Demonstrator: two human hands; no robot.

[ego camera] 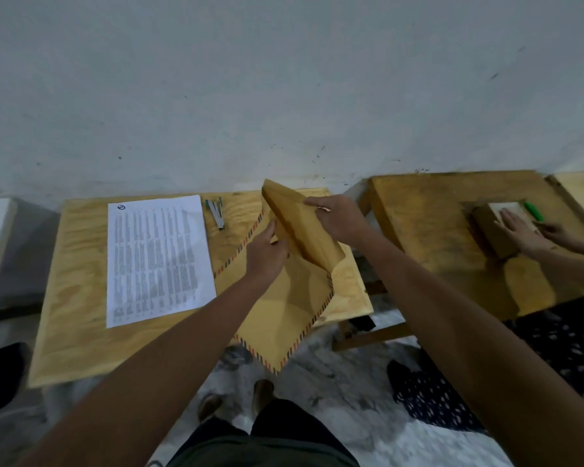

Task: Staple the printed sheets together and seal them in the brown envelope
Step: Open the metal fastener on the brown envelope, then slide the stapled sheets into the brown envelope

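While the right hand's fingers (312,205) pinch the lifted flap of the brown envelope (284,308) from above, the left hand (265,252) grips the envelope's mouth just below that flap, fingers curled around its edge, holding it open. The envelope lies tilted, its lower corner hanging past the near edge of the table (78,332). Left of the envelope, the printed sheets (157,257) lie flat on the table, apart from it; whether they are stapled cannot be told. Just beyond the envelope's left edge rests the stapler (215,214). By my judgement, inserting and sealing remain.
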